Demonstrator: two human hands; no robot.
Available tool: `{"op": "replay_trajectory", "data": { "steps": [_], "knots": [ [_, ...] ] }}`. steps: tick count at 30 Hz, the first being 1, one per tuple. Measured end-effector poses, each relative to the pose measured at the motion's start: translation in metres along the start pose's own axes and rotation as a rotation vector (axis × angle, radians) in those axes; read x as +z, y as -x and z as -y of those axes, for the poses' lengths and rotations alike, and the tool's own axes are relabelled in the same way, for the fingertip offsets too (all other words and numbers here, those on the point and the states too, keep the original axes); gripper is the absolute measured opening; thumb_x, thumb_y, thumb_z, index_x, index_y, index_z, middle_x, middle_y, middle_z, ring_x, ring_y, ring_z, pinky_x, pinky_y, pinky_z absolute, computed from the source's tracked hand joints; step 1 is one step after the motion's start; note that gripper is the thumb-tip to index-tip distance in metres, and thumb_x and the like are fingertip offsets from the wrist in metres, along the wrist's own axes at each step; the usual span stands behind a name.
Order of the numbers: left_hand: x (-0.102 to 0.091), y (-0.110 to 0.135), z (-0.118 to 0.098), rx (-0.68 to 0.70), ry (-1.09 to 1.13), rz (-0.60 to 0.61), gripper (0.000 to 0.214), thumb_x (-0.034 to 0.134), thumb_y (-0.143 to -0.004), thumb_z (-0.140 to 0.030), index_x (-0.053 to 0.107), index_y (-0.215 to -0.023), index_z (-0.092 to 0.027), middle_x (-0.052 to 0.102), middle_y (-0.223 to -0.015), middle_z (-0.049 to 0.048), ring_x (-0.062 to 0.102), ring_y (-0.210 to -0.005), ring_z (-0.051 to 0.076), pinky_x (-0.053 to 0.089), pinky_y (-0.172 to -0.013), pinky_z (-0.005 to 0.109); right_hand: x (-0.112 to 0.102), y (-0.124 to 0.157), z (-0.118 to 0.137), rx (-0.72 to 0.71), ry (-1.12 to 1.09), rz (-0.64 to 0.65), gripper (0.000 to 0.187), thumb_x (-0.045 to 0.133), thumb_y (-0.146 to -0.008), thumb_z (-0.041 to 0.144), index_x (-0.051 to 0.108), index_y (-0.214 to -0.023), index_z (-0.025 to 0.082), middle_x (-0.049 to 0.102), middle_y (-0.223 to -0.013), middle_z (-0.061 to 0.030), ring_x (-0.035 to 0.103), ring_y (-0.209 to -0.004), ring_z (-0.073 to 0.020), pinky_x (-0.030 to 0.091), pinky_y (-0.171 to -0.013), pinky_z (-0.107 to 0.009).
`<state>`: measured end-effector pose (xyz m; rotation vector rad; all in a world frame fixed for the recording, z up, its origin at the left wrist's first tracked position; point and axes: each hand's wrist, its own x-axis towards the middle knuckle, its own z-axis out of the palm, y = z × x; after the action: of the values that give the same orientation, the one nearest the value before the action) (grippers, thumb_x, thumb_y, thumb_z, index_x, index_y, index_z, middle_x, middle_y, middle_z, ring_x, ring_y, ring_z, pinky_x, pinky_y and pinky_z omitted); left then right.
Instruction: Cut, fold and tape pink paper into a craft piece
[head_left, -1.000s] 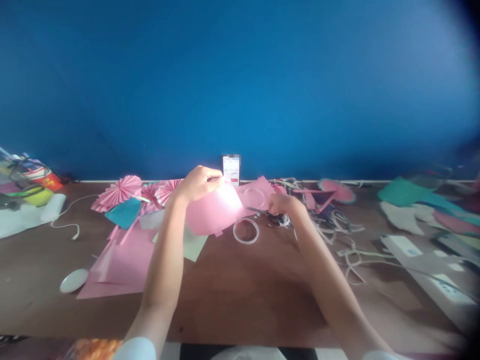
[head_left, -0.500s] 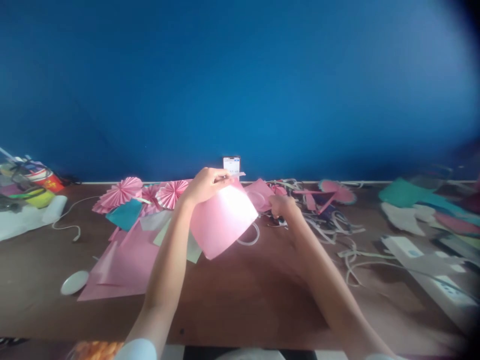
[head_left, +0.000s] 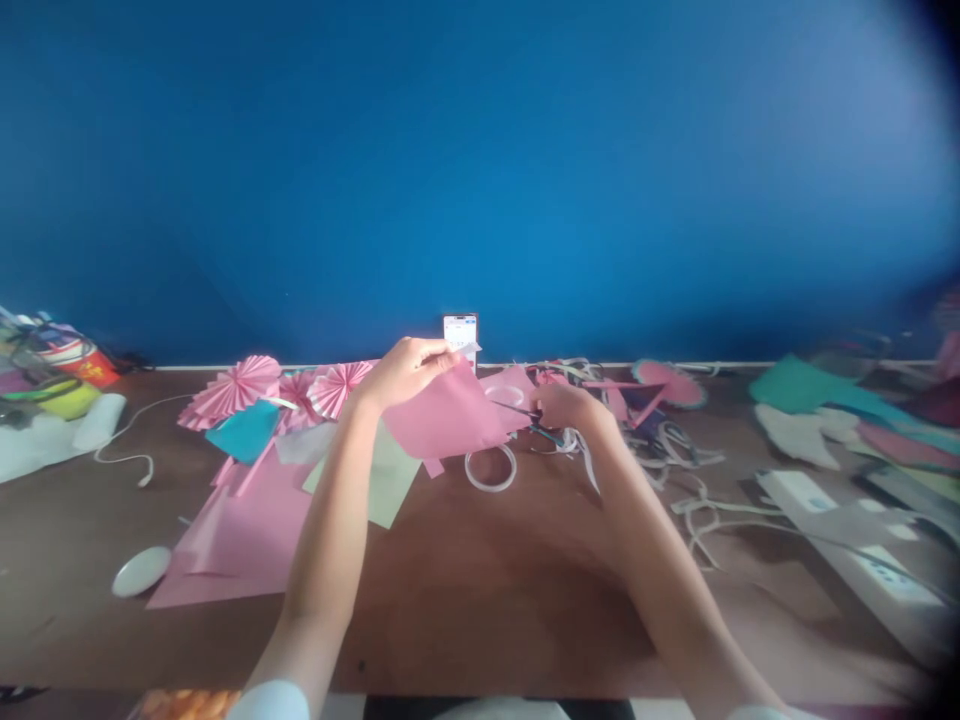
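Observation:
My left hand (head_left: 414, 372) is closed, its thumb and fingers pinching the upper edge of a pink paper sheet (head_left: 446, 415) held above the table. A pale strip (head_left: 470, 348) sticks out past its fingertips, in front of the phone. My right hand (head_left: 564, 403) is closed around a pair of scissors (head_left: 514, 407), whose thin blades point left toward the sheet's right side. The handles are mostly hidden in the fingers. Behind the blades lies another pink paper piece (head_left: 512, 380). A white ring (head_left: 491, 485), like a tape roll, rests on the table below the sheet.
Pleated pink paper fans (head_left: 244, 385), a teal piece (head_left: 244, 430), a green sheet (head_left: 394, 475) and a large pink sheet (head_left: 240, 530) lie left. A phone (head_left: 461, 332) leans on the blue wall. White cords (head_left: 701, 510) and a power strip (head_left: 892, 575) are right.
The pink sheet has tilted flatter and its lower corner has risen, showing more of the green sheet and the white ring. The scissor blades now show at my right hand.

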<state>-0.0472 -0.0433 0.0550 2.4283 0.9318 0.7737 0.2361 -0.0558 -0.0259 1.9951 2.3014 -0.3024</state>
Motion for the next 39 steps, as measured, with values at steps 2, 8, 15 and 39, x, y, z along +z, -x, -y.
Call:
{"op": "replay_trajectory", "data": {
  "steps": [2, 8, 15, 39],
  "knots": [
    [-0.002, 0.001, 0.002, 0.007, -0.02, 0.002, 0.041, 0.047, -0.095, -0.049, 0.063, -0.077, -0.016, 0.061, -0.072, 0.0008, 0.047, -0.062, 0.012, 0.031, -0.058, 0.025, -0.009, 0.005, -0.002, -0.026, -0.011, -0.056, 0.036, 0.06, -0.069, 0.01, 0.072, -0.099, 0.025, 0.073, -0.096, -0.0047, 0.066, -0.084, -0.0193, 0.043, -0.066, -0.025],
    [-0.001, 0.0, 0.0, 0.03, 0.016, 0.018, 0.042, 0.048, -0.093, -0.051, 0.067, -0.079, -0.016, 0.065, -0.074, 0.0022, 0.052, -0.065, 0.013, 0.036, -0.062, 0.025, -0.033, 0.022, 0.01, -0.104, -0.201, -0.402, 0.037, 0.053, -0.079, 0.019, 0.066, -0.112, 0.029, 0.072, -0.094, -0.0012, 0.061, -0.078, -0.0169, 0.036, -0.062, -0.025],
    [0.023, -0.01, 0.011, 0.039, 0.163, 0.172, 0.036, 0.05, -0.092, -0.05, 0.07, -0.094, -0.019, 0.07, -0.102, 0.0063, 0.062, -0.095, 0.021, 0.045, -0.081, 0.03, -0.044, 0.04, 0.036, -0.121, -0.227, -0.685, 0.032, 0.057, -0.082, 0.032, 0.059, -0.114, 0.025, 0.065, -0.1, -0.0052, 0.057, -0.085, -0.0193, 0.033, -0.06, -0.025],
    [0.05, -0.023, 0.047, -0.209, 0.322, -0.097, 0.049, 0.057, -0.084, -0.06, 0.073, -0.099, -0.016, 0.072, -0.107, 0.0104, 0.062, -0.109, 0.03, 0.044, -0.093, 0.038, -0.036, 0.029, 0.016, 0.144, -0.142, -0.64, 0.039, 0.056, -0.081, 0.031, 0.057, -0.118, 0.018, 0.059, -0.106, -0.0148, 0.051, -0.101, -0.0308, 0.041, -0.08, -0.036]
  ]
}}
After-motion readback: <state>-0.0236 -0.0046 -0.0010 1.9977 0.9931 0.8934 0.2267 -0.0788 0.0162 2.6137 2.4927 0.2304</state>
